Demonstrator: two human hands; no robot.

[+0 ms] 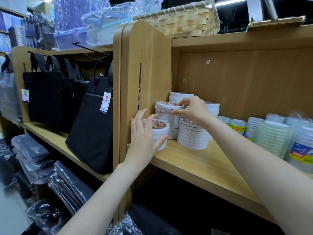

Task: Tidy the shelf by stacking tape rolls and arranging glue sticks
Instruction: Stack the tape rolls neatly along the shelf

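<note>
Left hand cups short tape stack on shelf, grip spread; right hand grip pinches top roll of taller stack.

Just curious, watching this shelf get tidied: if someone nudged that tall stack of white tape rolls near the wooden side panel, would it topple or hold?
The tall stack looks apt to tip: many thin rolls piled loose, far taller than the low stack the left hand steadies. Its top roll, pinched by the right hand, would probably slide off first. Each roll seems stiff and light.
</note>
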